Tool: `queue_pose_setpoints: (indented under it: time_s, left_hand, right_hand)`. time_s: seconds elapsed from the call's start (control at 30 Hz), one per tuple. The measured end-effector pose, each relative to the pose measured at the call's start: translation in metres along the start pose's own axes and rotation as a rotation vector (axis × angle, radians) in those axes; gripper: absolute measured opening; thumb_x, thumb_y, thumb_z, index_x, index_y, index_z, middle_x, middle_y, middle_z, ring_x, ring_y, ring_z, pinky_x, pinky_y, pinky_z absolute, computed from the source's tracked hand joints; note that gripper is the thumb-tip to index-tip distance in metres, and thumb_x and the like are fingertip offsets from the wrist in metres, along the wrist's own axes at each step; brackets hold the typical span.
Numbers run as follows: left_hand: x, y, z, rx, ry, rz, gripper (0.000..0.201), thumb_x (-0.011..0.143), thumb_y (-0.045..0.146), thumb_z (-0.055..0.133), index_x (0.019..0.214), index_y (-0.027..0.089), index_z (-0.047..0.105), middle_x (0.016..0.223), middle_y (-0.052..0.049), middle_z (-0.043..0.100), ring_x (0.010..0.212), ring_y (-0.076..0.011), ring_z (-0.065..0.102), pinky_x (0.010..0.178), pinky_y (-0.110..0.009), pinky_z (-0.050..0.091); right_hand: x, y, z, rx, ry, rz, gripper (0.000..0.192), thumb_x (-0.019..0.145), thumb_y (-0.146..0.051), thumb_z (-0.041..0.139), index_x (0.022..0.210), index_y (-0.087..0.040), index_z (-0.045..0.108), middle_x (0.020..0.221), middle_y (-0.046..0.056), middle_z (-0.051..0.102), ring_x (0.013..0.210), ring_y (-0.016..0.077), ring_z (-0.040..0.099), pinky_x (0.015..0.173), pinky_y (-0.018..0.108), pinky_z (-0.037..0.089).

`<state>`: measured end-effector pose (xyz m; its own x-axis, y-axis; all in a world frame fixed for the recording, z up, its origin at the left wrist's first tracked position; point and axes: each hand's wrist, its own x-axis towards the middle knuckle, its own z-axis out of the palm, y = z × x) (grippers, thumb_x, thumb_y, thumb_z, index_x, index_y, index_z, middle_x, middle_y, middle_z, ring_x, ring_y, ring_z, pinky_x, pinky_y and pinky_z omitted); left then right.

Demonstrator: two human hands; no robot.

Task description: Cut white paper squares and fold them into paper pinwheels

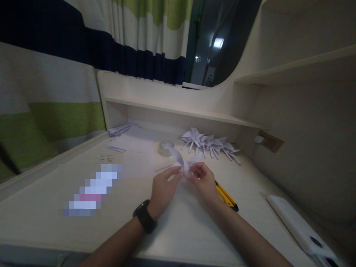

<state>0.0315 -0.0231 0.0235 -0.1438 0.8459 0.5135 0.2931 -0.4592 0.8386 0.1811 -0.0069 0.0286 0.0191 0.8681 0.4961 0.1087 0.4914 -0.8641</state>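
Note:
Both my hands meet over the middle of the desk (180, 226) and pinch a small white folded paper pinwheel (182, 160). My left hand (163, 188), with a black watch on the wrist, holds its left side with thumb and fingers. My right hand (204, 178) grips its right side. The paper's curled blades stick up above my fingers. Further back lies a row of several finished white paper pinwheels (209, 144).
A yellow and black utility knife (226, 196) lies right of my right hand. A roll of clear tape (166, 148) stands behind the paper. Paper strips (121, 129) lie at the back left, a white phone (302, 228) at the right edge, a wall socket (269, 141) above it.

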Motion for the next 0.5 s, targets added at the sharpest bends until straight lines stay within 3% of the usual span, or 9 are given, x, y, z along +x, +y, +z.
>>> queue_pose_setpoints:
  time_s: [0.33,0.5]
  left_hand:
    - [0.0026,0.0013,0.0002,-0.080,-0.006,-0.026,0.016,0.082,0.027,0.061,0.087,0.020,0.074,0.088,-0.003,0.075,0.085,-0.0193,0.069,0.082,-0.031,0.054]
    - [0.0021,-0.0003,0.0012,-0.073,-0.002,-0.025,0.016,0.081,0.028,0.062,0.086,0.020,0.074,0.088,-0.004,0.075,0.085,-0.0202,0.070,0.082,-0.033,0.054]
  right_hand:
    - [-0.0009,-0.0012,0.0011,-0.038,-0.006,0.067,0.026,0.066,-0.025,0.073,0.083,-0.021,0.053,0.080,0.001,0.062,0.072,0.0175,0.060,0.058,0.026,0.040]
    - [-0.0011,-0.0012,0.0011,-0.070,-0.014,0.013,0.024,0.066,-0.023,0.073,0.082,-0.021,0.055,0.080,0.001,0.063,0.074,0.0173,0.061,0.060,0.026,0.041]
